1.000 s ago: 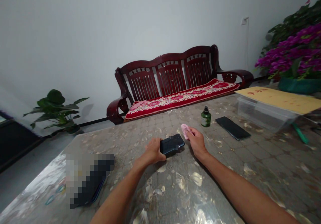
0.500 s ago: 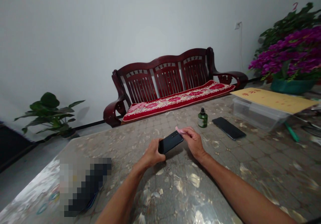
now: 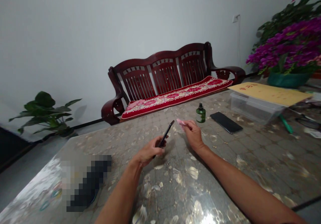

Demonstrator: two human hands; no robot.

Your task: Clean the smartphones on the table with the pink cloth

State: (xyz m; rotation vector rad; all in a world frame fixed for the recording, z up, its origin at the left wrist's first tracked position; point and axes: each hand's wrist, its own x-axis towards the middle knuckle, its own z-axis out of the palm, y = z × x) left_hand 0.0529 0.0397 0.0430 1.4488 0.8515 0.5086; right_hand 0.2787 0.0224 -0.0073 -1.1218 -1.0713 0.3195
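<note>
My left hand [image 3: 153,147] grips a black smartphone [image 3: 166,133] by its lower part, above the table. The phone is turned edge-on, so neither its screen nor its back shows fully. My right hand [image 3: 193,135] pinches a small pink cloth [image 3: 181,122] just right of the phone's upper end, apart from it. Beyond my right hand stands a green bottle [image 3: 201,114] with a black cap. A second dark smartphone [image 3: 226,122] lies flat to the right of the bottle.
A clear plastic box [image 3: 255,107] with a yellow envelope [image 3: 273,94] on top stands at the right, beside a green pen-like object [image 3: 286,123]. Purple flowers [image 3: 288,46] rise behind it. A blurred-out dark item [image 3: 87,185] lies at the left. A wooden bench [image 3: 160,73] stands beyond the table.
My left hand has tilted the phone from showing its camera side to edge-on. The pink cloth in my right hand has come away from the phone. The view has shifted slightly.
</note>
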